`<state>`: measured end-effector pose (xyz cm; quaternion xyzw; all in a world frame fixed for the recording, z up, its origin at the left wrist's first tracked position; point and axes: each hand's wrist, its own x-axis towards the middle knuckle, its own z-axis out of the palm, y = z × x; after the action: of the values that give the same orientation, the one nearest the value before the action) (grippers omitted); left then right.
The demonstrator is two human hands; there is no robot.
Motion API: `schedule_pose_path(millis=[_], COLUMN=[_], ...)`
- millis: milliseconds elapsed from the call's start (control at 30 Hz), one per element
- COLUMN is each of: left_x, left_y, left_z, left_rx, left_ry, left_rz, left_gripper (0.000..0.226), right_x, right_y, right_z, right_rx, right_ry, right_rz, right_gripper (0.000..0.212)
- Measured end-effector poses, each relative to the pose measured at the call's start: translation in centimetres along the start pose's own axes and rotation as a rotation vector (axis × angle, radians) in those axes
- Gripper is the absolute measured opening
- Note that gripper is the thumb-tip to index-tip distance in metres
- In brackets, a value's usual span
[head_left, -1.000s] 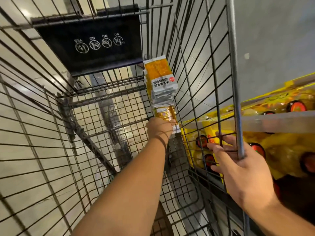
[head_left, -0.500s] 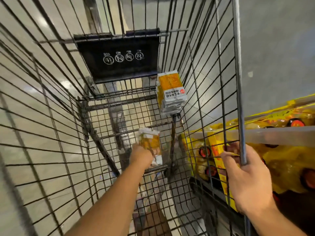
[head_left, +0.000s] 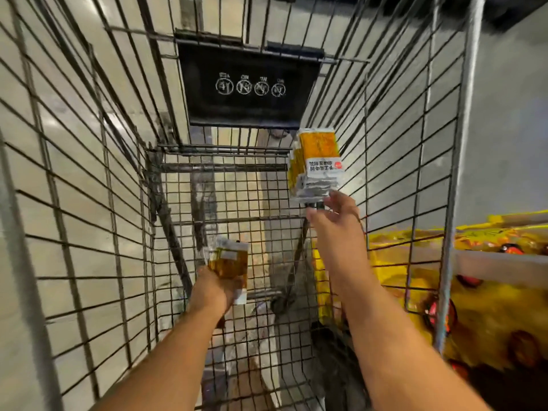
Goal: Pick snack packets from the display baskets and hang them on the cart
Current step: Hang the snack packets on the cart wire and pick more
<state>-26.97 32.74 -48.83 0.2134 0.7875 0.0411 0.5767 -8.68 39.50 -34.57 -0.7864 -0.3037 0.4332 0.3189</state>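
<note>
Your cart (head_left: 458, 173) is bare grey metal wire, dull and scuffed; its flap (head_left: 246, 108) is matt black plastic with white print; the packets (head_left: 318, 149) are glossy plastic film; the floor (head_left: 59, 114) looks smooth and shiny; the bags (head_left: 489, 321) are glossy yellow plastic.

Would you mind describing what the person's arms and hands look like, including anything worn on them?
The left forearm and right forearm are bare, with no sleeves in view down to the frame's lower edge. The left hand and right hand are ungloved, and no ring or watch shows. The picture is too blurred to tell whether a thin wristband is worn.
</note>
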Motion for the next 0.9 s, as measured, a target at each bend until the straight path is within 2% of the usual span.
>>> schedule_pose_path(millis=[33, 100, 200, 300, 367, 433, 500, 567, 700, 900], left_x=[0.2, 0.3, 0.7, 1.5, 1.4, 1.1, 1.0, 1.2, 1.5, 1.6], left_y=[-0.1, -0.3, -0.5, -0.7, -0.5, 0.4, 0.8, 0.9, 0.7, 1.0], left_z=[0.0, 0.1, 0.1, 0.4, 0.2, 0.0, -0.1, 0.0, 0.3, 0.6], left_rx=[0.026, 0.113, 0.121, 0.107, 0.009, -0.332, -0.569, -0.736, -0.861, -0.837], left_ry=[0.008, 0.022, -0.023, -0.04, -0.05, -0.106, -0.146, -0.161, -0.137, -0.159], left_rz=[-0.005, -0.003, -0.001, -0.052, -0.106, -0.164, -0.24, -0.295, -0.306, -0.301], left_gripper=[0.024, 0.038, 0.048, 0.054, 0.047, 0.026, 0.042, 0.048, 0.05, 0.052], right_x=[2.4, 6.1, 8.6, 9.4, 9.6, 10.0, 10.4, 10.8, 11.7, 12.7], right_y=[0.2, 0.7, 1.3, 1.3, 1.0, 0.6, 0.0, -0.2, -0.1, -0.7], right_z=[0.5, 1.0, 1.2, 2.1, 2.8, 3.1, 3.5, 3.7, 3.6, 3.7], right_rx=[0.211, 0.587, 0.844, 0.894, 0.92, 0.923, 0.877, 0.838, 0.852, 0.979], right_ry=[-0.036, -0.11, -0.078, -0.015, 0.013, 0.051, 0.106, 0.131, 0.111, 0.088], right_rz=[0.155, 0.345, 0.436, 0.451, 0.471, 0.506, 0.553, 0.596, 0.642, 0.58], right_gripper=[0.045, 0.045, 0.05, 0.05, 0.051, 0.05, 0.043, 0.042, 0.053, 0.045])
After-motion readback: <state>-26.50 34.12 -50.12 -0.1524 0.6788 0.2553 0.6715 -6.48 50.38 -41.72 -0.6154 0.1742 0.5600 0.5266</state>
